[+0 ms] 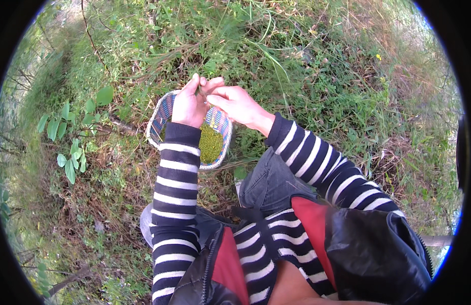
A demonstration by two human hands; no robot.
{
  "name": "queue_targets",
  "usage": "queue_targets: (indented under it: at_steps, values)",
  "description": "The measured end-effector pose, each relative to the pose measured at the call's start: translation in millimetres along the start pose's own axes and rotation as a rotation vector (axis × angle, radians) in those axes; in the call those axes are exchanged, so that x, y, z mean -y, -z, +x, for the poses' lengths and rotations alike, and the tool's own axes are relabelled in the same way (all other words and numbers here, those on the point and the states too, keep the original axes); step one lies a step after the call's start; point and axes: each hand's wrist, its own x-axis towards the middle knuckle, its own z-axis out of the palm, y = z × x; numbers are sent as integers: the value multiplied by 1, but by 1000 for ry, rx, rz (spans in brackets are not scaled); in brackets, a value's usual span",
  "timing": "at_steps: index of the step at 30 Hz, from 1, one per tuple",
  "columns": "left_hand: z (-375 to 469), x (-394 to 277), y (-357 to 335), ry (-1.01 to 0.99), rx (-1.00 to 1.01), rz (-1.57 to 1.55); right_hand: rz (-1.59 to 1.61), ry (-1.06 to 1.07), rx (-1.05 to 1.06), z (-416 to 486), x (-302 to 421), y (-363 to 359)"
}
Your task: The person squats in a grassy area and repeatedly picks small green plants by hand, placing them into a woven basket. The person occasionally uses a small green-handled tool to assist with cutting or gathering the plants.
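Observation:
My left hand [191,105] is above a woven basket [228,141] with a pale rim, palm turned up and fingers curled. Close against its fingers is my right hand [237,105], thumb and fingertips pinched together. A thin, dark plant stem [199,90] shows between the two hands; the left hand holds it, and how far the right fingers grip it is partly hidden. Small yellow-green buds or flowers [211,146] fill the lower part of the basket. The left hand and wrist cover part of the basket's inside.
Grass and low weeds [327,84] cover the ground around the basket. A leafy shrub branch [69,118] spreads at the left, and a thin bare twig [91,36] rises at the upper left. My bent knee in grey jeans [264,179] is just right of and below the basket.

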Motion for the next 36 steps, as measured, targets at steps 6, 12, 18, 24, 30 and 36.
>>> queue_targets:
  at_steps: [6,12,18,24,30,36]
  values:
    - [0,-7,12,95,-126,46,-98,-8,3,-2,-5,-1]
    - [1,-19,23,114,-39,-232,387,-208,105,-11,-5,-1]
    - [-6,-17,8,43,-95,112,809,-279,194,-7,-6,11]
    - [-7,-15,0,-41,-130,361,773,-444,397,-4,-5,9]
    - [-2,-6,-3,-139,-237,573,771,-417,419,-2,-14,7]
    - [-2,-6,1,-86,-201,570,772,-428,498,2,-19,4]
